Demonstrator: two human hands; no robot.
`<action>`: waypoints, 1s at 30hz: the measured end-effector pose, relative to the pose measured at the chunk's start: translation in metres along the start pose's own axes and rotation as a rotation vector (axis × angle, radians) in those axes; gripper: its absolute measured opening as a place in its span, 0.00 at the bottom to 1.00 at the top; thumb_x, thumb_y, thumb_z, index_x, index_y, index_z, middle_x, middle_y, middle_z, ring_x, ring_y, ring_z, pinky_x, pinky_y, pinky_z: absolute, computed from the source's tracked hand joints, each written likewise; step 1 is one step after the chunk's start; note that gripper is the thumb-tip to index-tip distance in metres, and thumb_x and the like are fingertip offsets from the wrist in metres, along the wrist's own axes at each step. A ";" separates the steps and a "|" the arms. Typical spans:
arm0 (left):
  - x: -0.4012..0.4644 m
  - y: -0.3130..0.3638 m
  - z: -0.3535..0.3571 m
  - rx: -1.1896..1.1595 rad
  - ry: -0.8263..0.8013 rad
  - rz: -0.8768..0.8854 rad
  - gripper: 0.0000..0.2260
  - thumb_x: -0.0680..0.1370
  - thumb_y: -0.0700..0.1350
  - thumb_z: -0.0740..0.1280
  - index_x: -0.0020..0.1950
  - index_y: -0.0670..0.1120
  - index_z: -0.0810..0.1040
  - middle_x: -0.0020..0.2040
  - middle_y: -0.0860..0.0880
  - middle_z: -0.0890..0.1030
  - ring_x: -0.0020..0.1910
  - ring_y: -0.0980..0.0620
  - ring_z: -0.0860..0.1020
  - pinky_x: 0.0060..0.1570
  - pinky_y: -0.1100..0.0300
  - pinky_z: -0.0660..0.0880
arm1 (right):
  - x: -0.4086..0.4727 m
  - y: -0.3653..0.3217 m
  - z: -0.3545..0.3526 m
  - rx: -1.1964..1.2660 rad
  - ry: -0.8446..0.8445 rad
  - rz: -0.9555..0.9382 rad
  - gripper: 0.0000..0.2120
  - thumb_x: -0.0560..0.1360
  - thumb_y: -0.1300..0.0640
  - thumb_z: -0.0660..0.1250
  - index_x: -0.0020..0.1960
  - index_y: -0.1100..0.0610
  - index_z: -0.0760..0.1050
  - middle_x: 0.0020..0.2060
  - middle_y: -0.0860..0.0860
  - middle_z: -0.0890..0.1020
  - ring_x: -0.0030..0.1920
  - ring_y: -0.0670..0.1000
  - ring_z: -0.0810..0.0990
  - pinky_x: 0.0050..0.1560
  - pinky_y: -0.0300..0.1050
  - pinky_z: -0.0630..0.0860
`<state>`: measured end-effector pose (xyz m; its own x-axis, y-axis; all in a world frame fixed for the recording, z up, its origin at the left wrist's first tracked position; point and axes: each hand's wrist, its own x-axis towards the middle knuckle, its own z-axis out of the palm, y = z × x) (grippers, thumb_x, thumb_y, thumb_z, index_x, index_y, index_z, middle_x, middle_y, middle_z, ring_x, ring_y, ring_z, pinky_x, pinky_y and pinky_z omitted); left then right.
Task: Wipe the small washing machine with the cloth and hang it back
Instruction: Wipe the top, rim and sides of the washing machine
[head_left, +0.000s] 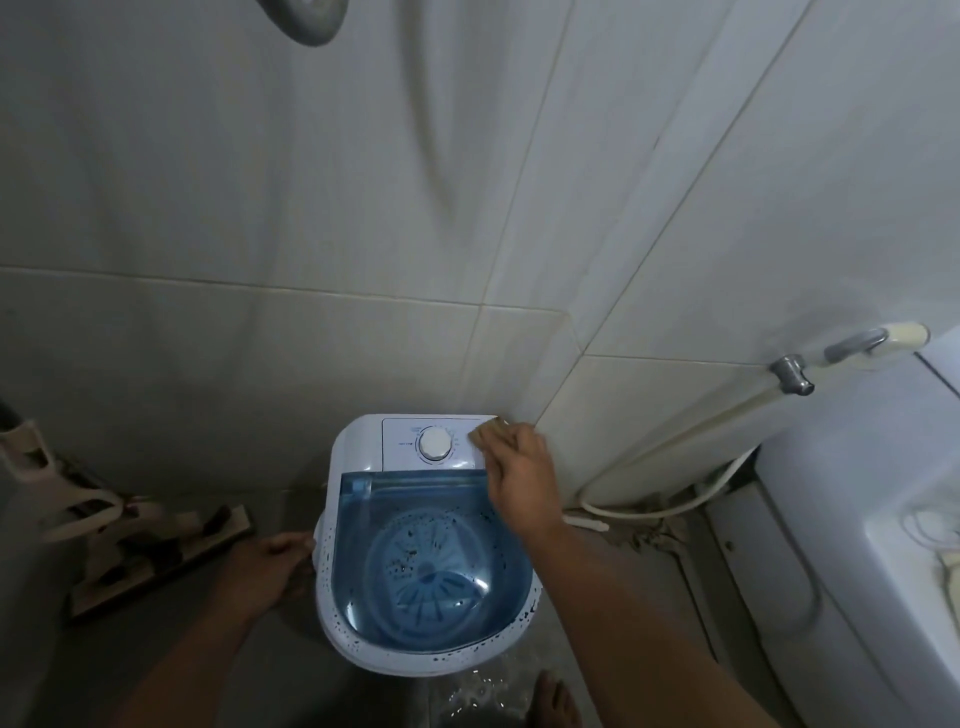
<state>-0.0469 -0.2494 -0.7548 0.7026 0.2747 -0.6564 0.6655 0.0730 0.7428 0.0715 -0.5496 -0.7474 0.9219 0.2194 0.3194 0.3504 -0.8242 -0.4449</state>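
My right hand has the tan cloth pinched under curled fingers, pressing it on the far right corner of the control panel, right next to the white dial. My left hand grips the small washing machine by its left rim. The blue lid is speckled with dark spots. There's tiny print around the dial, way too blurry to read.
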 end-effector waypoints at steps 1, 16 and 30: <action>0.000 0.000 0.000 0.000 -0.004 0.005 0.05 0.78 0.39 0.68 0.48 0.43 0.83 0.41 0.40 0.86 0.42 0.42 0.84 0.47 0.51 0.80 | -0.007 -0.004 -0.001 -0.010 -0.018 -0.035 0.16 0.83 0.52 0.59 0.68 0.46 0.78 0.58 0.49 0.78 0.57 0.54 0.77 0.56 0.54 0.76; 0.001 -0.002 0.000 -0.013 -0.015 -0.016 0.05 0.78 0.40 0.68 0.48 0.45 0.84 0.40 0.43 0.87 0.44 0.42 0.84 0.51 0.48 0.79 | -0.011 -0.028 0.002 0.104 0.019 0.061 0.14 0.81 0.59 0.66 0.65 0.50 0.80 0.58 0.49 0.77 0.59 0.53 0.77 0.62 0.53 0.77; -0.013 0.006 0.004 -0.061 -0.023 -0.028 0.05 0.79 0.38 0.65 0.51 0.44 0.81 0.46 0.43 0.84 0.46 0.44 0.82 0.42 0.55 0.78 | 0.020 -0.027 -0.020 0.216 0.074 0.233 0.13 0.81 0.57 0.67 0.65 0.55 0.81 0.56 0.50 0.77 0.56 0.49 0.80 0.63 0.39 0.74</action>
<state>-0.0511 -0.2569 -0.7420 0.6898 0.2497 -0.6796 0.6690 0.1390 0.7301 0.0770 -0.5336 -0.7121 0.9695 -0.0071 0.2451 0.1661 -0.7164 -0.6776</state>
